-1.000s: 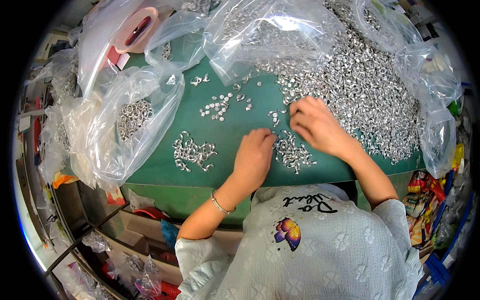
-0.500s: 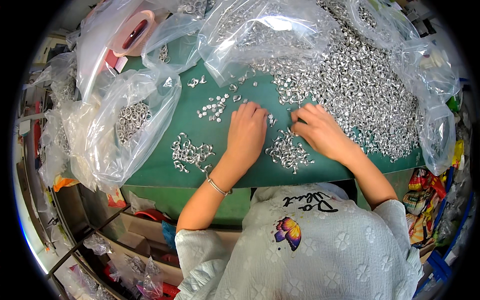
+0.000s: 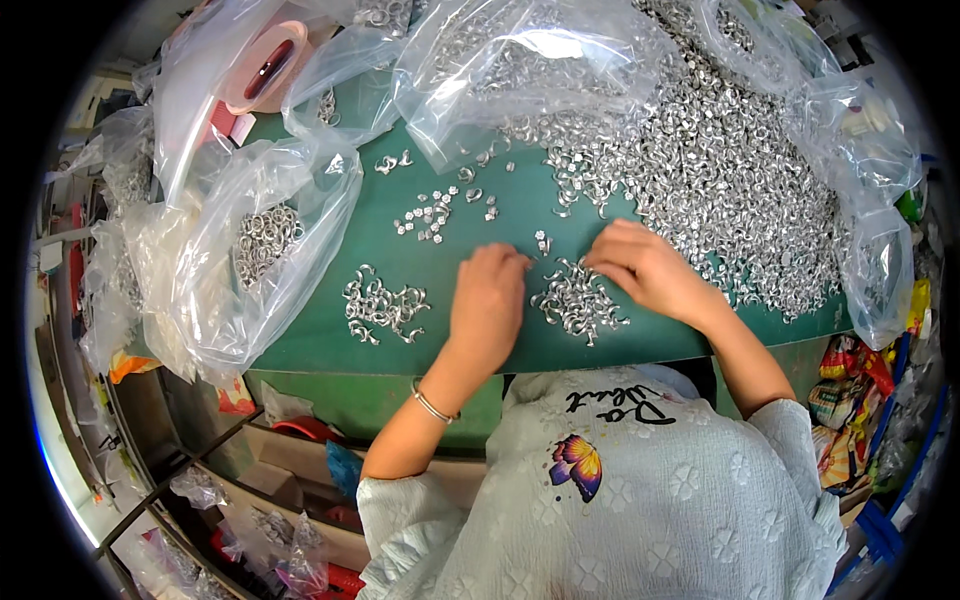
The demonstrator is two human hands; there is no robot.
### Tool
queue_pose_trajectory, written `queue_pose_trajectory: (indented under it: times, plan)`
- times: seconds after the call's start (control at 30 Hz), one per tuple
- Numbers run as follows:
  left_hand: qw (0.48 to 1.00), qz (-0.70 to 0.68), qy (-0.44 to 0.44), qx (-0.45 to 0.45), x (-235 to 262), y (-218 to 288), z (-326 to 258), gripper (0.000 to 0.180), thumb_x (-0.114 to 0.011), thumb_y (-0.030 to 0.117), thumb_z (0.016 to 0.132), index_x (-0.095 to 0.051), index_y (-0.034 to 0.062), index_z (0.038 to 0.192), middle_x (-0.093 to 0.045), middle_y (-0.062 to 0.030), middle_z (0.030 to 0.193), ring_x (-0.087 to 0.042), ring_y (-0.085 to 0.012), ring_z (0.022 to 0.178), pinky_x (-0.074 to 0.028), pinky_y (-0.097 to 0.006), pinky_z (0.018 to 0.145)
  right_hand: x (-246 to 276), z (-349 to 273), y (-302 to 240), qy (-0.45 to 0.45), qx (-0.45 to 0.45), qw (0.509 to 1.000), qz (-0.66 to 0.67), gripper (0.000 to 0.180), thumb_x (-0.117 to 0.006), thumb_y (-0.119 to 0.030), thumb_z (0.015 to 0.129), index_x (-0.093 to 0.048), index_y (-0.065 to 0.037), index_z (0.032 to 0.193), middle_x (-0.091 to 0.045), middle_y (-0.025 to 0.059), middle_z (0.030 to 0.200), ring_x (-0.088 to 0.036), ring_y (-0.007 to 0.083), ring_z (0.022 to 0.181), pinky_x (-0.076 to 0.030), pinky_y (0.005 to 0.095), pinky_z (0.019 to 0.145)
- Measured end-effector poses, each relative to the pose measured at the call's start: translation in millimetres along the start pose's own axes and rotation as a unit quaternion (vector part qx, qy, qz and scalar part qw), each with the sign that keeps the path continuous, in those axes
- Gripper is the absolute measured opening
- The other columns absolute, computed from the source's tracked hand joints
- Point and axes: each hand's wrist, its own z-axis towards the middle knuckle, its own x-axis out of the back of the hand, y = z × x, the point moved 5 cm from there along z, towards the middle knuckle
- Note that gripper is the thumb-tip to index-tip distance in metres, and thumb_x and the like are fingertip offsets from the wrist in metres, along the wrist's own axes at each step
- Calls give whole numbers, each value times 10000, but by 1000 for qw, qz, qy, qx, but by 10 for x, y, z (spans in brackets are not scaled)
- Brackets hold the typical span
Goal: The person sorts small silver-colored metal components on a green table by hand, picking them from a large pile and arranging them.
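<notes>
My left hand is over the green tabletop, its fingers curled and the tips pointing at the left edge of a small pile of curved silvery metal pieces. What its fingers hold, if anything, is hidden. On the other side, my right hand has thumb and fingers pinched together at that pile's upper right edge; anything between them is too small to make out. A few flower-shaped metal bits lie just above the pile, between my hands. Another small pile of curved pieces rests left of my left hand.
A large heap of silvery pieces covers the table's right side, partly under clear plastic. More flower-shaped bits lie left of centre. At the left stand an open plastic bag holding rings and a pink basket. The table edge runs before me.
My left hand has drawn back toward me from near the flower-shaped bits, where a few more now show. My right hand has shifted slightly and its fingers have come down onto the pile's edge.
</notes>
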Motion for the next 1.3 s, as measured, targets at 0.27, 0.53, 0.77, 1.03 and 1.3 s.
queue_pose_trajectory:
  times: [0.27,0.53,0.77,1.03,1.3]
  plan:
    - [998,24,52,28,-15,160,173,206,-683,-2,784,-642,27,984,-563,-92,987,-537,-290,913,-412,-387,782,-1,306,-54,82,27,985,-149,125,-656,-46,801,-640,-22,923,-590,100,912,-566,285,890,-457,391,803]
    - [996,64,66,13,-57,-7,284,160,-697,29,783,-638,48,930,-570,-70,971,-535,-272,910,-389,-382,764,143,299,9,148,-3,980,-132,205,-678,-65,783,-639,-23,981,-584,81,990,-546,276,961,-444,385,836]
    - [998,7,58,23,72,-17,215,141,-679,15,801,-631,40,931,-596,-89,971,-562,-280,894,-411,-382,753,87,217,108,111,-6,984,-137,224,-676,-53,778,-644,-32,998,-575,79,992,-535,268,968,-437,377,833]
    - [1000,-21,1,-8,-147,268,79,204,-638,-17,817,-634,17,1017,-594,-101,980,-563,-288,894,-426,-385,751,96,176,56,74,-24,983,-164,214,-671,-31,778,-657,-31,991,-603,84,961,-558,276,943,-443,377,840]
    - [999,6,13,-51,-146,76,485,256,-642,1,818,-635,37,1071,-587,-94,1013,-554,-290,914,-423,-394,790,157,17,-80,92,-30,983,-153,253,-686,-38,763,-652,-41,1014,-575,83,956,-536,269,926,-423,371,819]
